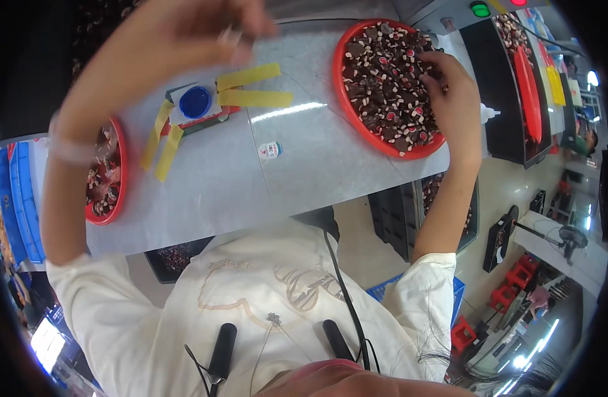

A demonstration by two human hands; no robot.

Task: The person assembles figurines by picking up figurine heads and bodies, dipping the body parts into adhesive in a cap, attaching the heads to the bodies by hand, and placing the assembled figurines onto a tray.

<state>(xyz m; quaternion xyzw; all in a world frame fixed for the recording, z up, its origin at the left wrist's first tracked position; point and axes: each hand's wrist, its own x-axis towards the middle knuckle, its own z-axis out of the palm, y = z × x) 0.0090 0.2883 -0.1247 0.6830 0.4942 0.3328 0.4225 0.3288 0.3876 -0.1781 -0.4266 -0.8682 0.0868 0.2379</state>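
Observation:
My right hand [453,86] reaches over a round red basin [339,73], its fingers curled down at the small parts [387,86] heaped inside. These are dark brown, with pale and red bits among them. What lies between those fingertips is hidden. Raised at the upper left, my left hand [201,36] is blurred by motion, its fingers bent around a small pale thing that I cannot make out. Below it a round blue disc [195,102] sits on a small block, with yellow tape strips [254,98] around it. A small white, blue and red piece [270,150] lies on the metal table [218,192].
Another red basin [122,169] with parts stands at the left, partly behind my forearm. A machine with a green button [480,9] is at the upper right. Beyond the right table edge are a black bin [496,92] and a white nozzle bottle [488,113].

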